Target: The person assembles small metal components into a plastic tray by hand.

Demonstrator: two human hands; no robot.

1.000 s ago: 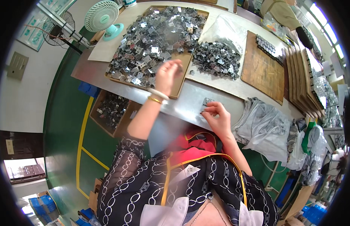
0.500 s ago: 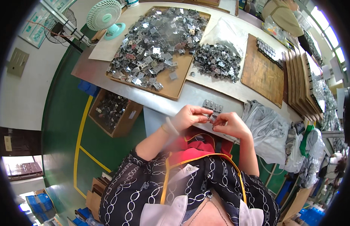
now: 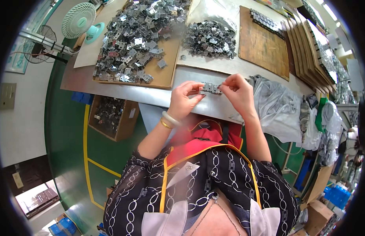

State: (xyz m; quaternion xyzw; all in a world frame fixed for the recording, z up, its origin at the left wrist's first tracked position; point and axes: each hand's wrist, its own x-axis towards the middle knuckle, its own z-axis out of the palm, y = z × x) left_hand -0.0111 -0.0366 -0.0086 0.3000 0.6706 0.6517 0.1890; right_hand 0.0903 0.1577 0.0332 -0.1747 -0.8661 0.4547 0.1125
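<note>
A black chain-patterned top (image 3: 227,179), pale collar (image 3: 166,218), yellow-edged red apron (image 3: 198,145) and white bangle (image 3: 170,118) are worn.

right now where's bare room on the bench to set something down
Free: wooden board below its metal rows; steel strip between cardboard tray and bench edge. Crowded: the tray's metal heap, the smaller pile right of it, and the parts between left hand and right hand.

Bright light glazes the metal tabletop (image 3: 214,104) — straight edges bow near the black rim.
</note>
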